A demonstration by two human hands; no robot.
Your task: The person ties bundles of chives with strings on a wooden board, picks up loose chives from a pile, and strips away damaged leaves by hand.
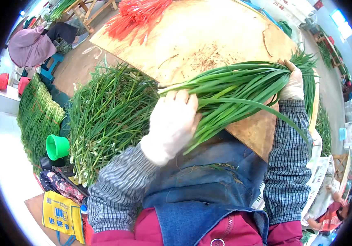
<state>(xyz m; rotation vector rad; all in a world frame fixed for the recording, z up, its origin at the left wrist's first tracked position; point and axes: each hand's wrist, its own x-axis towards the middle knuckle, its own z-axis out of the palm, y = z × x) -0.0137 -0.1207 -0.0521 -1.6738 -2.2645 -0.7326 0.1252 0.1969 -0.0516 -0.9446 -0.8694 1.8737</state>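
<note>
A bunch of long green Chinese chives (241,86) stretches across the front of the board, between my two gloved hands. My right hand (292,82) is closed around its right end, where the leaves are gathered together. At the left end, my left hand (172,125) has its fingers curled against the stalks and seems to pinch some of them; the fingertips are partly hidden. One long leaf arches loose below the bunch towards my right sleeve. Beyond my right hand, more chives (306,67) lie at the board's edge.
Red ties (137,16) and brown scraps (206,55) lie on the wooden board (225,24). To the left are a big loose chive heap (110,110), tied bundles (40,110), a green bucket (57,147) and a yellow bag (63,213). A co-worker (32,47) sits far left.
</note>
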